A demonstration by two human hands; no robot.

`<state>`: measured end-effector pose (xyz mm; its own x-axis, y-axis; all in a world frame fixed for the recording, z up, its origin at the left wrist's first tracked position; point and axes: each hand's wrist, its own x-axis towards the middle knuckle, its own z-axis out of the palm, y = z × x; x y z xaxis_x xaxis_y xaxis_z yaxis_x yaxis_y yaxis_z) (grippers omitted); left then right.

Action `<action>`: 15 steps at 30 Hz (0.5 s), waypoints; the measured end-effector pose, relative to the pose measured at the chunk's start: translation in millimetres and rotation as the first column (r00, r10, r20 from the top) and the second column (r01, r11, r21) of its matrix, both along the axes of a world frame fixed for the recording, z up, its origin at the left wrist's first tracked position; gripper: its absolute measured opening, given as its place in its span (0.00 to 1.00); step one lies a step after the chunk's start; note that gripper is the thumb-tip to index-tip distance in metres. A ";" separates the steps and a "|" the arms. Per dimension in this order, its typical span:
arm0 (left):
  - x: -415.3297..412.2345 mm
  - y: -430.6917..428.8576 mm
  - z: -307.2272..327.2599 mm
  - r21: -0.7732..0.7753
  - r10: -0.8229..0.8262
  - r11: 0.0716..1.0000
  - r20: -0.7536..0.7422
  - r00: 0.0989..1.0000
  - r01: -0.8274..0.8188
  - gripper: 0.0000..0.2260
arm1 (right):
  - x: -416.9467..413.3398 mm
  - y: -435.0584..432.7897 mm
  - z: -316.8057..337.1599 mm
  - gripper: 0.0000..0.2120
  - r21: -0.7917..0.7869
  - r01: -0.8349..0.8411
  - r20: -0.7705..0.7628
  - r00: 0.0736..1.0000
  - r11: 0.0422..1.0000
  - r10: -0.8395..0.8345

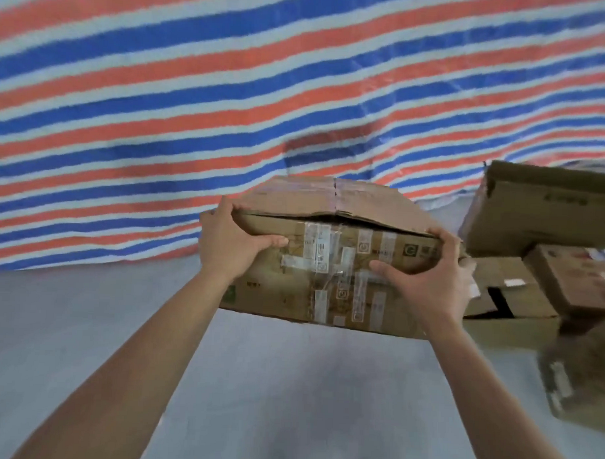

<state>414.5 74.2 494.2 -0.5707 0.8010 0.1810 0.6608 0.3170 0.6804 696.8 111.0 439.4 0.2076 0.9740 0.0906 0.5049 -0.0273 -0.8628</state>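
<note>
Hands grip a brown taped cardboard box (327, 261): left hand (232, 242) and right hand (426, 271) clasp opposite ends, its long axis running between them, lid up.

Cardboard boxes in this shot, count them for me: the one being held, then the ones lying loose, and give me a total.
Held cardboard box, gripped by left hand and right hand: 1
Piled cardboard boxes at right, namely open-flapped box, small box, black-taped box, blurred box: 4
Total: 5

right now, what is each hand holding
The left hand grips the left end of the cardboard box.
The right hand grips the right end of the same box.
</note>
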 end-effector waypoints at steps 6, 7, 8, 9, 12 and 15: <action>-157.4 -116.4 57.4 0.121 0.191 0.975 -0.023 0.981 -0.186 0.43 | -171.2 -50.4 49.2 0.49 0.182 -0.206 -0.057 0.974 0.962 0.220; -181.0 -135.1 61.8 0.139 0.216 0.968 -0.029 0.976 -0.210 0.43 | -197.6 -63.0 56.1 0.49 0.189 -0.230 -0.045 0.969 0.955 0.242; -211.5 -159.4 66.1 0.148 0.245 0.960 -0.021 0.969 -0.239 0.42 | -231.7 -79.1 63.4 0.49 0.198 -0.251 -0.015 0.966 0.948 0.259; -236.0 -177.4 68.5 0.163 0.264 0.952 -0.017 0.964 -0.257 0.41 | -258.5 -91.8 69.1 0.48 0.196 -0.272 0.015 0.961 0.942 0.275; -310.5 -226.9 71.4 0.167 0.332 0.931 -0.009 0.943 -0.326 0.39 | -340.8 -123.0 80.4 0.48 0.209 -0.344 0.079 0.939 0.915 0.335; -375.1 -257.3 69.6 0.164 0.399 0.904 0.011 0.917 -0.395 0.38 | -415.4 -134.9 82.8 0.49 0.174 -0.425 0.092 0.905 0.888 0.414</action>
